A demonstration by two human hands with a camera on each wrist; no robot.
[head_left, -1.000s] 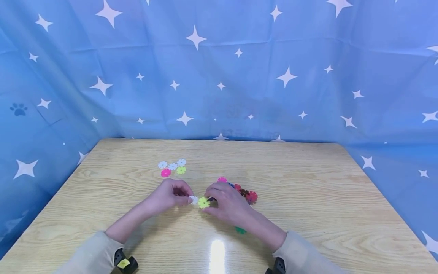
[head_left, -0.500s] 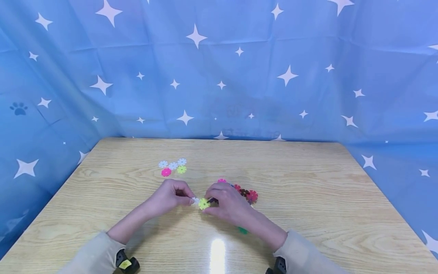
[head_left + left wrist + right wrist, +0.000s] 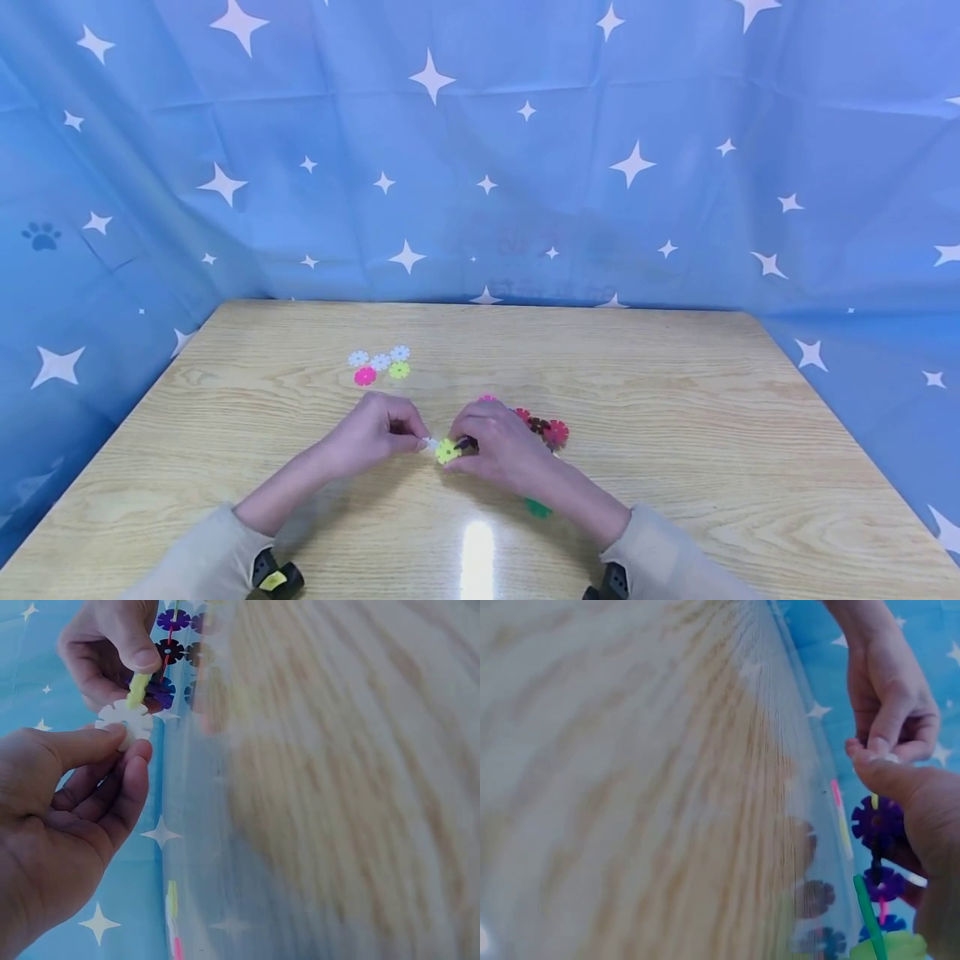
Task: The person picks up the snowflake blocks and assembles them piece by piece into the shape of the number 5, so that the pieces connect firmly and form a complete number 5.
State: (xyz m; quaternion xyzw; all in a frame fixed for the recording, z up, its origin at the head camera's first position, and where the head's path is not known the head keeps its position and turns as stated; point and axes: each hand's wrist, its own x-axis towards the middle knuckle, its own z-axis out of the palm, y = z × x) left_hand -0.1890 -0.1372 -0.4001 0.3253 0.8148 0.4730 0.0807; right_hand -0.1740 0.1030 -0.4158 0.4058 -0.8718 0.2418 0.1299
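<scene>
Between the thumb and fingers of my left hand (image 3: 378,429) is a white flower-shaped interlocking disc (image 3: 120,720), pinched at its rim. My right hand (image 3: 498,442) pinches a yellow disc (image 3: 447,452), which meets the white one edge to edge, turned crosswise to it in the left wrist view. Behind the yellow disc runs a chain of joined discs, partly covered by my right hand. It includes a purple disc (image 3: 877,821), a red disc (image 3: 556,433) and a green disc (image 3: 537,507) that shows below the right wrist.
Loose discs lie on the wooden table (image 3: 637,367) beyond my left hand: several white ones, a pink disc (image 3: 365,376) and a yellow-green disc (image 3: 400,369). A blue star-patterned cloth (image 3: 480,167) hangs behind the table's far edge.
The white disc has turned from showing its face to nearly edge-on in the head view. Both hands stay almost in place, and slightly more of the green disc shows.
</scene>
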